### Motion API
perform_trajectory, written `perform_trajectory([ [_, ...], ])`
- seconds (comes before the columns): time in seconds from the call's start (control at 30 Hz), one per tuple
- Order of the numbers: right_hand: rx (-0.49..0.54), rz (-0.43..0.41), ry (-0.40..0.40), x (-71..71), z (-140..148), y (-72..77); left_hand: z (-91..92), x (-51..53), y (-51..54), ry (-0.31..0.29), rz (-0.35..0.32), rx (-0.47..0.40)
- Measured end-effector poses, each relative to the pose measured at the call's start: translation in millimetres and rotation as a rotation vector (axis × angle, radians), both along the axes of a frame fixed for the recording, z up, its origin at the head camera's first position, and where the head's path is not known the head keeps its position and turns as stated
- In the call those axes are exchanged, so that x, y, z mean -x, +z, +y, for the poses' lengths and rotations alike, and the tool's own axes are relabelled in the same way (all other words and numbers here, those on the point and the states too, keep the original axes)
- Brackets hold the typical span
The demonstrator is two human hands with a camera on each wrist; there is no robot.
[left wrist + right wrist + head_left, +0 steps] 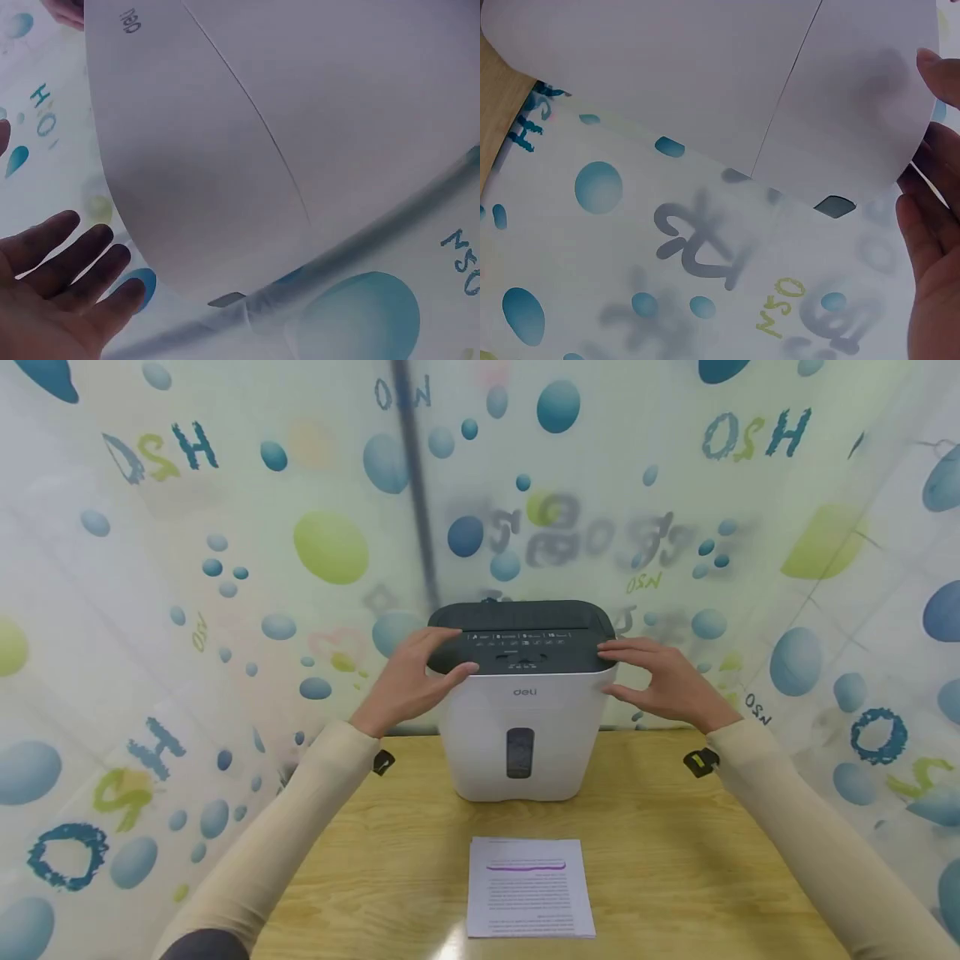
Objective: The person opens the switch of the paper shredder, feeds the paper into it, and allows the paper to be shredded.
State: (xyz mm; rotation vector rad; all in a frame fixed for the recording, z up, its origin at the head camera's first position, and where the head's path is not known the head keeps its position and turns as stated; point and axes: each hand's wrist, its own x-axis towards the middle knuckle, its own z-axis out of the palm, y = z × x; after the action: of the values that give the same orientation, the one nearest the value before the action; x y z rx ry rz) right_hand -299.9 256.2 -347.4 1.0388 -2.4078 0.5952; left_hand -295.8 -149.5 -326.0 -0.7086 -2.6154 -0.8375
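Observation:
A white paper shredder (480, 735) with a dark top panel (517, 647) and a small dark window stands upright on the table in the head view. My left hand (416, 681) is at its upper left corner, thumb and fingers spread apart and nothing between them. In the left wrist view the fingers of that hand (67, 292) are extended beside the shredder's white side. On the opposite side, my right hand (660, 681) is at the upper right edge with fingers fairly straight. The right wrist view has its fingertips by the shredder's rim; whether they touch, I cannot tell.
Printed paper sheets (529, 889) with a purple underline lie on the wooden table (675, 843) in front of the shredder. A curtain (330, 460) with blue and green drops hangs close behind and at both sides.

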Motion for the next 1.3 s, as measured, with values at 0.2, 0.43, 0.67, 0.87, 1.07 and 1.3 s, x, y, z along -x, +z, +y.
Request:
perform_trajectory([
  [0.2, 0.005, 0.016, 0.036, 2.7, -5.0, -0.5, 21.4, 4.3, 16.9, -0.031, -0.056, 0.120],
  [0.43, -0.019, 0.022, 0.014, 3.5, -10.3, 2.4, 40.9, 16.6, 30.0, -0.061, -0.146, 0.194],
  [0.67, -0.021, -0.018, -0.023, 4.0, -12.4, 5.5, 52.3, 28.2, 37.7, -0.099, -0.211, 0.262],
  [0.87, -0.019, -0.047, -0.049, 5.1, -13.0, 7.9, 58.2, 33.4, 40.7, -0.173, -0.234, 0.315],
  [1.07, -0.010, -0.061, -0.049, 5.0, -13.6, 9.9, 62.6, 41.0, 43.2, -0.284, -0.157, 0.400],
  [1.3, -0.009, -0.086, -0.067, 4.1, -13.5, 9.1, 68.1, 46.0, 48.7, -0.339, -0.180, 0.489],
])
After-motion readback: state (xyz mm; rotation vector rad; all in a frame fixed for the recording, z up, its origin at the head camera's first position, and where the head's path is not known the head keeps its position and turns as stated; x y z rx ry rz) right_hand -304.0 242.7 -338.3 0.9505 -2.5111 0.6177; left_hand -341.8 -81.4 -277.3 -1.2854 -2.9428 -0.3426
